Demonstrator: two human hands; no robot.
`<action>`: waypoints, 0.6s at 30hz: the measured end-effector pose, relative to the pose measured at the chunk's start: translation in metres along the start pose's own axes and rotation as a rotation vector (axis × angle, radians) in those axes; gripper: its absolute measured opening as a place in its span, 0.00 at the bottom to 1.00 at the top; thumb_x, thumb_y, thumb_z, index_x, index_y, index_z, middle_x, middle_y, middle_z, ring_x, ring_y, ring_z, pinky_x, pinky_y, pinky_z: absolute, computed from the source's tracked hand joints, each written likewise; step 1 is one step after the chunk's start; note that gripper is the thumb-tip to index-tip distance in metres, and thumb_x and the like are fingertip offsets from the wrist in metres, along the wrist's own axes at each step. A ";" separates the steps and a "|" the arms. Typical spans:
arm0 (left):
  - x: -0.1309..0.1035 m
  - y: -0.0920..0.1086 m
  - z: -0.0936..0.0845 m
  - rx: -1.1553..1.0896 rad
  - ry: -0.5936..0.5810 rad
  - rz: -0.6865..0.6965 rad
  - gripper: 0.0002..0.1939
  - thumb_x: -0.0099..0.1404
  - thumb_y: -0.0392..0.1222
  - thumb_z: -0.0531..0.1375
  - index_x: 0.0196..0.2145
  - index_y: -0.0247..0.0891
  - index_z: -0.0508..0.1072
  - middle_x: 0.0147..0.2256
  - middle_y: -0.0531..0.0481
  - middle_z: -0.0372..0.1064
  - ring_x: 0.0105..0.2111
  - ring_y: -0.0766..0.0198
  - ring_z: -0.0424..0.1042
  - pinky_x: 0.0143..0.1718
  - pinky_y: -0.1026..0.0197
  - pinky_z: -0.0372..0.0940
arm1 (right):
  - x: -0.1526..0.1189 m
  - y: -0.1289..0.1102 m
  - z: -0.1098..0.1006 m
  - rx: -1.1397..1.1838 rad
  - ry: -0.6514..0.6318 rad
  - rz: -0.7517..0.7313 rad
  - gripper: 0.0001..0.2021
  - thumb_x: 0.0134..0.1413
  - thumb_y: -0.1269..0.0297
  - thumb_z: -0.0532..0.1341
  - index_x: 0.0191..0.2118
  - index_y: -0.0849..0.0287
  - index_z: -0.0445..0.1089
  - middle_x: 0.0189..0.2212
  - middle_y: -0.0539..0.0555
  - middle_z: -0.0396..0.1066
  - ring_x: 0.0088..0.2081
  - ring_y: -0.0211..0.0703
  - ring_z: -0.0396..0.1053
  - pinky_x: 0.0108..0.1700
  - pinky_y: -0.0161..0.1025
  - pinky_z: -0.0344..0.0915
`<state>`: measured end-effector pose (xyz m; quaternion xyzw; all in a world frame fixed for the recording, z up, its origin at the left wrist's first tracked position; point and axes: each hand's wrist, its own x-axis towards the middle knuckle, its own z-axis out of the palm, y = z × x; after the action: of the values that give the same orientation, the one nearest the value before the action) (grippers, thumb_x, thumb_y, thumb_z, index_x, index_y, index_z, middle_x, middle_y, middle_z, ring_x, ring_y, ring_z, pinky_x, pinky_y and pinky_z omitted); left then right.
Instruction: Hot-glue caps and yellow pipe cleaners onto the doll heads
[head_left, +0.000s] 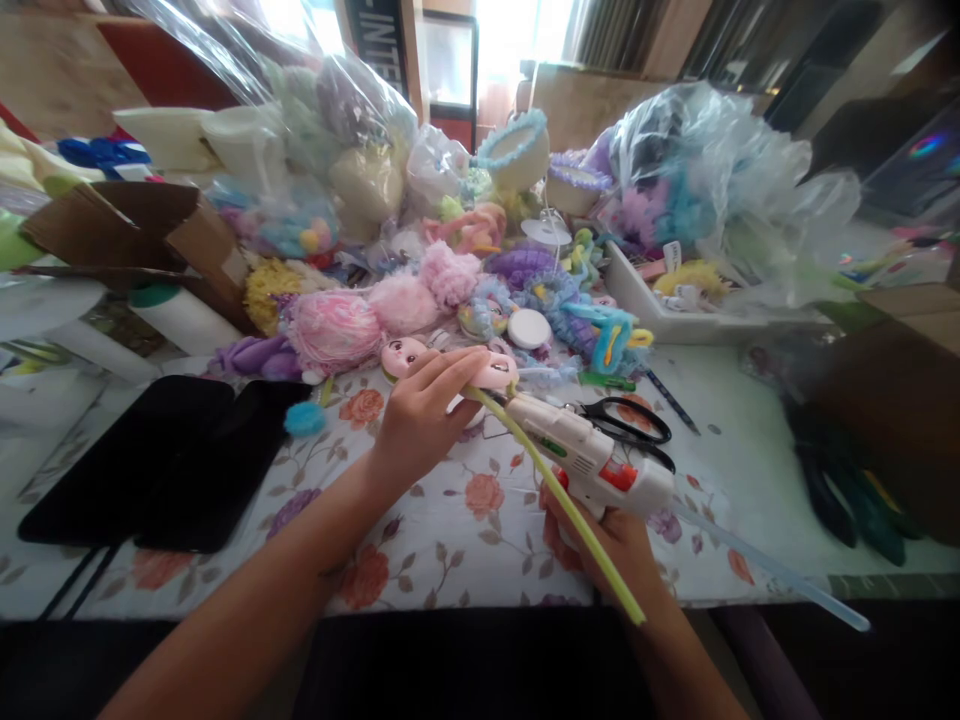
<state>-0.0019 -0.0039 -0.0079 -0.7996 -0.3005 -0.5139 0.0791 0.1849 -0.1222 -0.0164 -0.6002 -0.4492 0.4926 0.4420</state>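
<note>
My left hand (424, 415) is closed over a pink doll-face piece (400, 356) with painted eyes; the palm and fingers hide its middle. A pink part with a metal clip (501, 368) sticks out on the right of the fingers; whether both are one piece I cannot tell. From beneath these fingers a yellow-green fuzzy strip (577, 515) slants down to the right, in front of the glue gun. My right hand (619, 550) grips the handle of a white hot glue gun (577, 445), its nozzle close to the pink part. A long clear glue stick (780, 570) trails from its back.
Black-handled scissors (630, 420) lie just behind the glue gun, near a pencil (673, 402). Pink yarn balls (337, 330) and fuzzy pieces crowd the back. A black tablet-like slab (142, 450) is at left, a white tray (675, 325) and cardboard box (877, 420) at right.
</note>
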 end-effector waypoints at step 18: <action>-0.001 -0.003 0.001 -0.003 0.016 -0.063 0.15 0.63 0.32 0.60 0.48 0.39 0.73 0.45 0.46 0.76 0.45 0.58 0.75 0.50 0.54 0.68 | -0.001 0.001 -0.001 0.032 0.031 0.082 0.21 0.53 0.46 0.62 0.22 0.60 0.67 0.15 0.50 0.66 0.15 0.35 0.61 0.17 0.32 0.58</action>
<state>-0.0031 -0.0016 -0.0093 -0.7857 -0.3242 -0.5229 0.0641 0.1862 -0.1237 -0.0170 -0.6185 -0.4093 0.5080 0.4381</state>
